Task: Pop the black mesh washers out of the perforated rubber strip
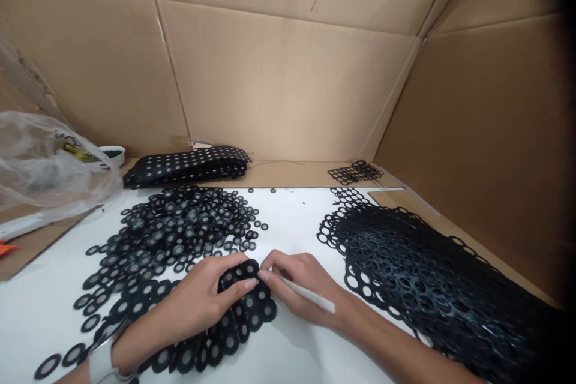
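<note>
One black dotted sheet (258, 306) lay bent at the near centre of the white work surface (310, 210), directly in front of the person. The left hand (198, 294) was clamped on its upper edge between thumb and fingers, presumably to steady the dots against the tool. The right hand (306, 285) was closed around a slim white tool (310, 295), gripped like a pen, probably for fine control; its tip (masked by the fingertips) could not be made out.

Loose black rings (180, 222) were heaped to the left, partly beneath the left forearm, within easy reach. Black lattice sheets (396, 264) were piled to the right, apart from the rings, which likely prevented mixing. Beyond the rings, stacked dotted sheets (193, 162) rested against the cardboard wall (270, 84), seemingly out of the working area. A clear plastic bag (49, 162) occupied the far left.
</note>
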Tool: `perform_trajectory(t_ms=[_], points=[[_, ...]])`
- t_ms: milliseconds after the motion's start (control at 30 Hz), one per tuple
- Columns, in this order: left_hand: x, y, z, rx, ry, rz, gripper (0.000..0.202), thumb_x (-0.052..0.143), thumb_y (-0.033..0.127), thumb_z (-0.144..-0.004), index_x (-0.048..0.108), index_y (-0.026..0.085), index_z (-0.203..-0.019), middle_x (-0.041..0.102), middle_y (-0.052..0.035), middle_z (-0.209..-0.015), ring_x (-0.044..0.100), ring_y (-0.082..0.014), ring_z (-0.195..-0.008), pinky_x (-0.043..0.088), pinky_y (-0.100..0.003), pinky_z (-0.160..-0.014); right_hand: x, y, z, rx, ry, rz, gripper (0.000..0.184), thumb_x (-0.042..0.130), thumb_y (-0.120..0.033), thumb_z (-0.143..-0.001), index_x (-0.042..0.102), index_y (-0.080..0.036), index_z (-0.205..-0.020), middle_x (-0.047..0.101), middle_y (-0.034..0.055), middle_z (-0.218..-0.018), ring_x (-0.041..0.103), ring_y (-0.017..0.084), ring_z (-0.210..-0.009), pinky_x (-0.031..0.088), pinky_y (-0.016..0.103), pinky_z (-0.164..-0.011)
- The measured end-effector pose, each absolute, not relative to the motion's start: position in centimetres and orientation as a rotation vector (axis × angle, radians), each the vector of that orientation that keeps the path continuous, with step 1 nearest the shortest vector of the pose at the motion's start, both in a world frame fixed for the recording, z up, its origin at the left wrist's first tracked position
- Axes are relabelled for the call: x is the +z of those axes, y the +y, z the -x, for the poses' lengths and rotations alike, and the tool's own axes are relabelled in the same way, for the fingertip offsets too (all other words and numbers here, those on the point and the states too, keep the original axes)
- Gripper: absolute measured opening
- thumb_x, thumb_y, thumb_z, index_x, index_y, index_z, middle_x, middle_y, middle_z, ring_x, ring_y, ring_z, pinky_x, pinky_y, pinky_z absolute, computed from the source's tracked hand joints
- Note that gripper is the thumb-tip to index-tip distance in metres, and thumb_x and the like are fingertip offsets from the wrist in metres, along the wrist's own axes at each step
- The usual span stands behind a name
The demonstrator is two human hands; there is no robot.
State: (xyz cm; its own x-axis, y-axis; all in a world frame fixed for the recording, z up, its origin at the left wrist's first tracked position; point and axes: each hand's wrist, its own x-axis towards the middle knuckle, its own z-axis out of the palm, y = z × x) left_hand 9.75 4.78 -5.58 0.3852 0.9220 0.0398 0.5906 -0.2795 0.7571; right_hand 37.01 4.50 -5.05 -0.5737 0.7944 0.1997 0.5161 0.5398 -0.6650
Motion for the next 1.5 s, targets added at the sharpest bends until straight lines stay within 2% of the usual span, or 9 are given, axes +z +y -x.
perform_trajectory(t_ms=[167,367,533,667,867,1033,1233,1400,1500], points=[[-5.3,4.7,-9.9,0.614,1.285,-1.999,0.054,0.067,0.074,-0.102,0.086,0.03,-0.125,0.088,-0.0042,-0.129,0.08,-0.0308,-0.112,0.062,-0.036,-0.097,-5.1,4.5,-37.1,0.777,-2.29,1.041,0.03,0.067,-0.043,-0.121,0.075,-0.014,-0.121,0.072,0.0011,-0.092,0.071,0.016,-0.079,0.066,0.034,-0.082],[-5.6,4.6,-9.7,0.633,1.352,-1.961,0.063,0.071,0.078,-0.098,0.085,0.03,-0.136,0.085,-0.0067,-0.14,0.079,-0.0371,-0.127,0.063,-0.043,-0.11,-5.0,4.5,-37.0,0.79,-2.275,1.057,0.029,0.067,-0.043,-0.12,0.076,-0.015,-0.12,0.073,0.0019,-0.094,0.072,0.016,-0.081,0.066,0.034,-0.082],[-5.8,4.8,-9.6,0.662,1.342,-1.967,0.063,0.072,0.079,-0.096,0.086,0.031,-0.134,0.085,-0.0069,-0.138,0.08,-0.0371,-0.125,0.065,-0.042,-0.108,-5.0,4.5,-37.0,0.791,-2.263,1.056,0.029,0.067,-0.042,-0.12,0.076,-0.015,-0.121,0.074,0.0022,-0.095,0.072,0.016,-0.081,0.066,0.034,-0.082],[-5.6,4.9,-9.7,0.651,1.304,-1.983,0.058,0.07,0.077,-0.099,0.086,0.031,-0.13,0.087,-0.0051,-0.133,0.08,-0.0339,-0.118,0.065,-0.038,-0.099,-5.2,4.4,-37.0,0.803,-2.254,1.059,0.029,0.067,-0.043,-0.12,0.076,-0.014,-0.121,0.074,0.0023,-0.096,0.072,0.016,-0.081,0.066,0.033,-0.081],[-5.5,4.8,-9.9,0.622,1.282,-1.967,0.057,0.068,0.076,-0.101,0.085,0.029,-0.13,0.085,-0.0054,-0.136,0.08,-0.033,-0.115,0.063,-0.037,-0.093,-5.3,4.5,-37.0,0.82,-2.246,1.05,0.03,0.067,-0.043,-0.12,0.076,-0.015,-0.122,0.074,0.0027,-0.097,0.072,0.016,-0.082,0.066,0.034,-0.082],[-5.7,4.9,-9.8,0.627,1.267,-1.928,0.056,0.069,0.074,-0.102,0.081,0.029,-0.134,0.083,-0.0063,-0.138,0.077,-0.0319,-0.117,0.061,-0.037,-0.098,-5.2,4.5,-37.0,0.832,-2.236,1.053,0.03,0.067,-0.044,-0.12,0.075,-0.015,-0.122,0.074,0.0027,-0.097,0.072,0.016,-0.082,0.066,0.034,-0.083],[-4.5,4.8,-10.2,0.619,1.175,-1.881,0.04,0.067,0.063,-0.106,0.074,0.029,-0.125,0.08,-0.0016,-0.117,0.072,-0.0264,-0.114,0.054,-0.034,-0.102,-5.0,4.5,-36.9,0.834,-2.219,1.06,0.032,0.066,-0.046,-0.121,0.075,-0.015,-0.12,0.073,0.0023,-0.095,0.071,0.016,-0.079,0.065,0.033,-0.08],[-4.3,4.8,-10.3,0.615,1.124,-1.819,0.037,0.067,0.06,-0.107,0.069,0.032,-0.13,0.08,-0.0002,-0.126,0.072,-0.0269,-0.128,0.051,-0.034,-0.11,-5.5,4.5,-37.1,0.822,-2.228,1.069,0.033,0.067,-0.046,-0.12,0.074,-0.015,-0.115,0.069,0.0002,-0.089,0.067,0.014,-0.074,0.063,0.03,-0.076],[-4.6,4.8,-10.2,0.622,1.111,-1.798,0.037,0.067,0.061,-0.108,0.068,0.032,-0.132,0.081,-0.0004,-0.127,0.073,-0.0276,-0.129,0.05,-0.035,-0.11,-5.8,4.6,-37.2,0.834,-2.234,1.066,0.033,0.066,-0.047,-0.12,0.073,-0.015,-0.112,0.068,-0.0001,-0.088,0.067,0.015,-0.075,0.063,0.031,-0.076]])
